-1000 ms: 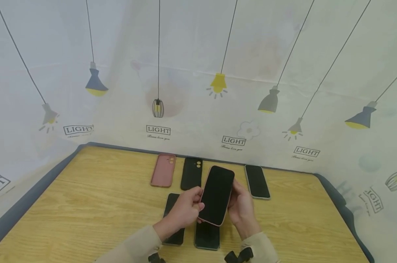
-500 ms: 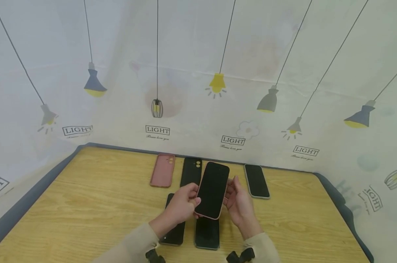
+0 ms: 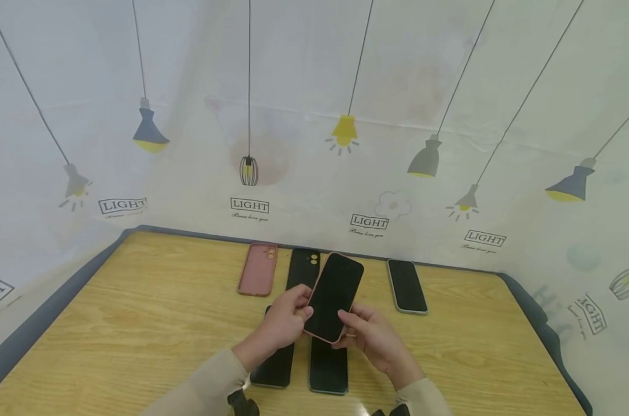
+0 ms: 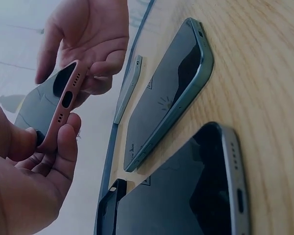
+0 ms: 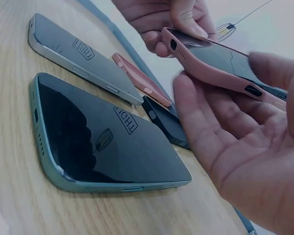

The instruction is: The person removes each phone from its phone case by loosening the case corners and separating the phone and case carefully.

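A black-screened smartphone point(image 3: 335, 294) in a pink phone case point(image 4: 63, 105) is held above the table, tilted, its screen towards me. My left hand point(image 3: 285, 320) pinches its lower left corner, thumb on the front and fingers behind. At the lower right edge is my right hand point(image 3: 374, 338), thumb at the screen's edge and fingers underneath. In the right wrist view the case's long side wall bows away from the phone's edge. Below the hands lie a green-edged phone point(image 5: 112, 142) and a silver-edged phone point(image 5: 78, 54), screens up.
An empty pink case point(image 3: 257, 270) and a black case point(image 3: 301, 268) lie at the back of the wooden table point(image 3: 153, 323). A light-edged phone point(image 3: 408, 287) lies at the back right. A printed cloth point(image 3: 304, 115) hangs behind the table.
The cased phone has shifted slightly left and up. My right hand came off its right side, then moved down to its lower right edge. My left hand keeps its pinch.
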A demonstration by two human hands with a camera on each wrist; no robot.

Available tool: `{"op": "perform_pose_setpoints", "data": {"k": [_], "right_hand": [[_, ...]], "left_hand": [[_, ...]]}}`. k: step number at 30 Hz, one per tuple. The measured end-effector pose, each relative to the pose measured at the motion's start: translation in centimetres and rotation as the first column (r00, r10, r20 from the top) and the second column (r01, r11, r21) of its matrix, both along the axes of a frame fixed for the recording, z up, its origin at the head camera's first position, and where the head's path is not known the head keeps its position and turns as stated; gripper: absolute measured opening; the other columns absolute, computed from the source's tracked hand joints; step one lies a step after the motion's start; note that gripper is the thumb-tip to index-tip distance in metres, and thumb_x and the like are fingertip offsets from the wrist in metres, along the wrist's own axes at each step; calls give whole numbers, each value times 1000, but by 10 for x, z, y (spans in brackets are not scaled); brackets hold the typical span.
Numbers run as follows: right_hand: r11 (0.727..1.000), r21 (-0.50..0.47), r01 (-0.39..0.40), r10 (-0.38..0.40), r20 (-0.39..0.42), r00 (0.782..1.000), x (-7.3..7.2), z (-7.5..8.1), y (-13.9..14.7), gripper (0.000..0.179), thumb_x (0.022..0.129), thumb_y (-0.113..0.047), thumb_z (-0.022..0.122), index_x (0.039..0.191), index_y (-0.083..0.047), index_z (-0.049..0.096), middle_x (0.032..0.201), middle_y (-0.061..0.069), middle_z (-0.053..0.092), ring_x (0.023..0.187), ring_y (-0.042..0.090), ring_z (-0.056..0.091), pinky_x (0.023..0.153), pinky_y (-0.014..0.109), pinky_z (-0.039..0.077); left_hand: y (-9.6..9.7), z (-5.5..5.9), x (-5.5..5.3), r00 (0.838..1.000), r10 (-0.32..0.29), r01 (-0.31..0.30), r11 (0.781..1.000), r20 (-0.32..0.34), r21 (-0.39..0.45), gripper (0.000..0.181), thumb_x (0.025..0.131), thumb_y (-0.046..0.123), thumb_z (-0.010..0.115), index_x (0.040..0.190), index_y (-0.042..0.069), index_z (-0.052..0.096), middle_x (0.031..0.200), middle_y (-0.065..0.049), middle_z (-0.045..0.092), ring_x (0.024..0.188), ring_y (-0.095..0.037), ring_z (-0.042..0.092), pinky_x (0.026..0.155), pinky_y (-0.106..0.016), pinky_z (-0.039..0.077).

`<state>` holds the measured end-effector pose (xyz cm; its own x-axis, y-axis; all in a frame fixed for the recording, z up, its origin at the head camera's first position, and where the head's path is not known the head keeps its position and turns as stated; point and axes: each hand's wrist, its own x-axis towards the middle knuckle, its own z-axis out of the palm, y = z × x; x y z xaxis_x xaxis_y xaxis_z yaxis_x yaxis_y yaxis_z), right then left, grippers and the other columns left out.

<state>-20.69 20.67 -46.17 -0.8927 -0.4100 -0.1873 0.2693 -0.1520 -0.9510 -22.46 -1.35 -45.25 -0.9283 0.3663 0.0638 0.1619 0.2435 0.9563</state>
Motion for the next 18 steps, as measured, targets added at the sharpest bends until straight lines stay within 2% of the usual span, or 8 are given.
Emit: {"op": "perform_pose_setpoints", "data": {"k": [3,7,12,18], "right_hand": [[996,-18,-91,91,-6,996,2,-1,1,39,105,-12,58,138,9,52,106,5,75,92,18,74,85,36,62],[987,-51,-154,154,-8,988,3,-3,-1,39,101,-2,58,137,10,50,111,7,71,94,20,74,87,36,62],[981,-89,-173,173,-7,985,6,-7,-3,33,96,5,53,129,3,55,107,7,73,90,18,74,85,33,62],[991,-49,-122,123,10,992,8,-10,-7,27,94,4,52,119,-2,58,86,3,71,73,10,71,70,25,61]], "left_hand": [[0,1,-1,1000,9,-9,1000,-8,-12,13,103,-5,51,112,-1,61,104,-18,74,69,-18,66,54,-34,57],[-1,3,-2,1000,14,-14,1000,-21,-25,14,104,-4,51,113,0,61,106,-18,74,72,-17,67,55,-32,56],[-1,4,-2,998,9,-13,998,-58,-54,15,103,-5,51,112,2,62,105,-15,75,75,-16,66,55,-32,55],[-1,4,-3,996,8,-16,996,-93,-92,17,102,-5,52,113,3,63,103,-13,75,75,-17,64,57,-29,50]]}}
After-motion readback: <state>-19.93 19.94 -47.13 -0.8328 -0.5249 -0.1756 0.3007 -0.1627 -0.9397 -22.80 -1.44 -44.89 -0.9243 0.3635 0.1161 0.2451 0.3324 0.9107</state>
